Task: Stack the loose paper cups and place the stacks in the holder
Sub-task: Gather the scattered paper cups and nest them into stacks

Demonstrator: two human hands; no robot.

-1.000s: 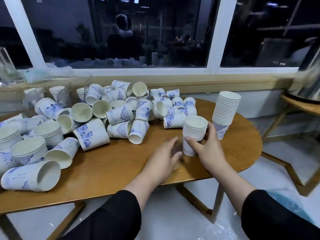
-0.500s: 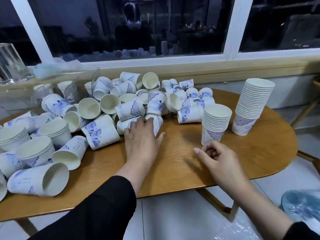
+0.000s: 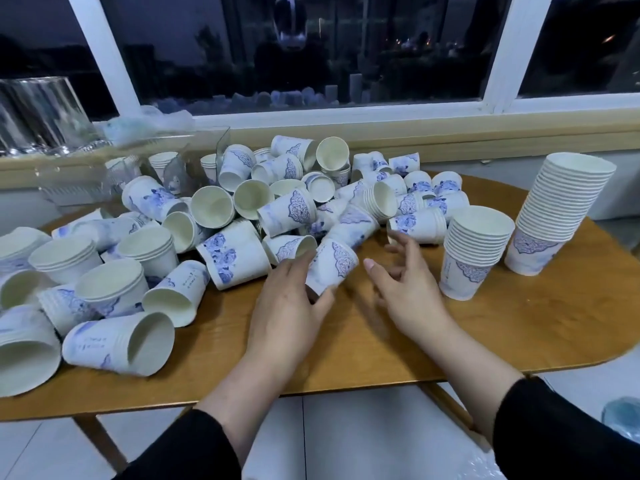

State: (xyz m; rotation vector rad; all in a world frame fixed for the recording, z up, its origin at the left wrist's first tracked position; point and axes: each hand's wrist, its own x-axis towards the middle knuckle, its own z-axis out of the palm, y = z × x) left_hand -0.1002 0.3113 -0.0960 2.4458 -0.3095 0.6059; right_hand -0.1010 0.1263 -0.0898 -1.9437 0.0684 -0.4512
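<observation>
A heap of white paper cups with blue patterns [image 3: 242,209] lies across the left and middle of the wooden table [image 3: 398,348]. My left hand [image 3: 291,306] grips one cup [image 3: 330,266], tilted, at the near edge of the heap. Just to its right my right hand [image 3: 405,289] hovers with fingers spread and holds nothing. A short upright stack [image 3: 474,252] stands right of that hand. Further right a taller stack [image 3: 561,216] leans slightly. A clear plastic holder [image 3: 194,161] with a few cups inside sits behind the heap at the back left.
Several short nested stacks [image 3: 114,292] stand or lie at the table's left end. A window sill [image 3: 415,129] runs behind the table, with clear glass containers [image 3: 38,112] on its left part. A blue plastic bag [image 3: 623,420] lies on the floor at the right.
My left hand has closed around a cup at the heap's edge and drawn it nearer. My right hand moved from beside the short stack toward that cup, fingers spreading.
</observation>
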